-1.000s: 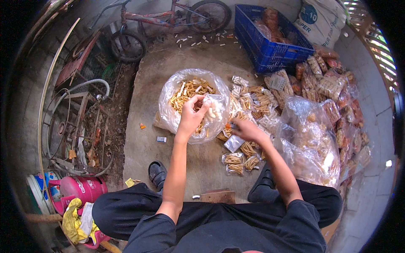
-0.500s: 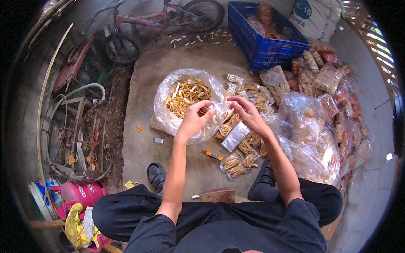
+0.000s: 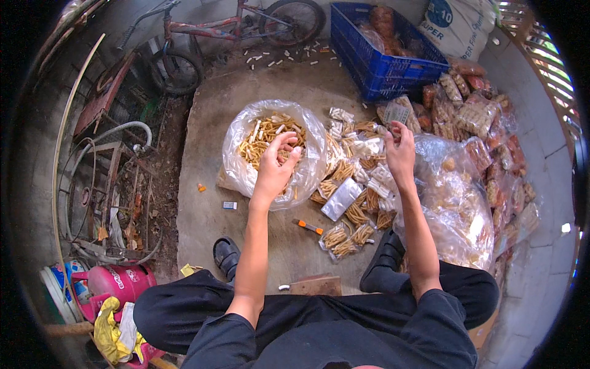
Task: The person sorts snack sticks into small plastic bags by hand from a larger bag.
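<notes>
My left hand (image 3: 276, 165) hovers over the near right part of a large clear plastic bag (image 3: 236, 178) standing open on the floor. Its fingers are curved, the thumb is apart from them, and nothing shows between. Inside the bag lie many tan stick snacks (image 3: 251, 152) with a few white pieces among them. My right hand (image 3: 401, 150) is raised above the right edge of a spread of small packs (image 3: 356, 212) of sticks. Its fingers are loosely bent and apart, and I see nothing in them. A stack of clear empty sachets (image 3: 342, 198) rests on those packs.
An orange and black cutter knife (image 3: 307, 226) and a small blue-white box (image 3: 230, 205) lie on the concrete. At right are a big filled plastic bag (image 3: 452, 209) and piled snack packs (image 3: 479, 117). A blue crate (image 3: 393, 74), a bicycle (image 3: 215, 31) and a pink gas cylinder (image 3: 120, 283) stand around.
My hands have moved apart from their place close together by the bag's right rim. The right went right and a little farther off; the left shifted slightly left, its fingers loosening.
</notes>
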The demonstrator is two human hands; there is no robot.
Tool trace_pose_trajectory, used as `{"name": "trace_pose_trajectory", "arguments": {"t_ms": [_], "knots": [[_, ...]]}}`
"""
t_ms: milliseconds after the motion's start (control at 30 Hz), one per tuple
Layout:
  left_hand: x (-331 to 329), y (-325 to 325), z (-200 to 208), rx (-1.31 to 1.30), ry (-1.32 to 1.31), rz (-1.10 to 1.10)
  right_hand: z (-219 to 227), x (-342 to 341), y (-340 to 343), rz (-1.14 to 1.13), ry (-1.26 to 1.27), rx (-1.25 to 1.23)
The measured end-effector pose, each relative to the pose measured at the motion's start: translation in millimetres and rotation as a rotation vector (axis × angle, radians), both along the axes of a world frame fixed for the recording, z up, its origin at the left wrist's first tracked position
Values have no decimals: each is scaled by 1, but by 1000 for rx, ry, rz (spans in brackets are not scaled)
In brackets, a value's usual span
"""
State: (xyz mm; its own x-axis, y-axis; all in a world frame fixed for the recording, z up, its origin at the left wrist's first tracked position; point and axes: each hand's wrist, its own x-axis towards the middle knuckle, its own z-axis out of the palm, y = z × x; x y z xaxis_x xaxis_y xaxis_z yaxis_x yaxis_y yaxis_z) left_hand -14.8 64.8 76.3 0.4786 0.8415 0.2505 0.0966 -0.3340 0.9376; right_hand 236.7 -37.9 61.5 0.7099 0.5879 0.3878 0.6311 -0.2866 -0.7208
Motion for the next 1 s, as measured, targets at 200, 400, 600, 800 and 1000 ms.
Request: {"name": "trace_pose_trajectory", "arguments": {"t_ms": [200, 400, 600, 800, 1000], "knots": [[2, -1, -14, -61, 122, -18, -16, -37, 4, 296, 12, -185], [2, -1, -53, -21, 236, -104, -36, -78, -1, 536, -5, -384], [-1, -19, -100, 133, 543, -31, -65, -92, -1, 700, -231, -330], [-1, -45, -128, 189, 799, -64, -83, -89, -8, 645, -213, -349], [17, -59, -118, 344, 773, 6, -131, -62, -51, 476, -228, -558]]}}
